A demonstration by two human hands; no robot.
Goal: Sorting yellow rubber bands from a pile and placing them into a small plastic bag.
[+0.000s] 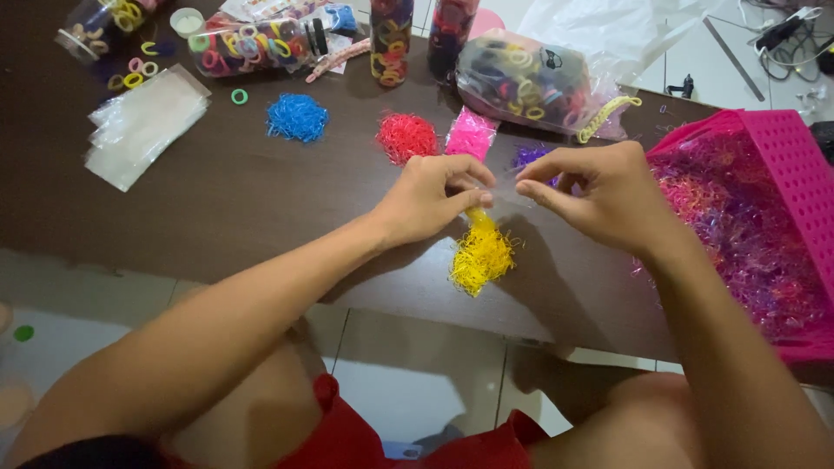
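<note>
Nearest the person, at the front edge of the dark brown table [217, 208], lies a loose heap of tiny yellow elastic bands [480, 258]. Just above it the left hand [432, 198] pinches a small bunch of yellow bands, its fingers closed narrow on them so the strands hang down toward the heap. The right hand [599, 193] faces it, thumb and forefinger pinched on what looks like the mouth of a small clear plastic bag [508, 184]; the film is hard to make out. The step in hand appears to be filling that bag with yellow bands, and the next move probably calls for keeping the mouth open while the pinch goes in.

To the right a pink perforated basket [795, 174] holds a mass of mixed bands. Farther back sit purple [528, 156], pink [470, 133], red [407, 137] and blue [296, 117] heaps, with a stack of empty clear bags [143, 126] at left. At the far edge stand jars and a bag of larger hair ties [521, 82].
</note>
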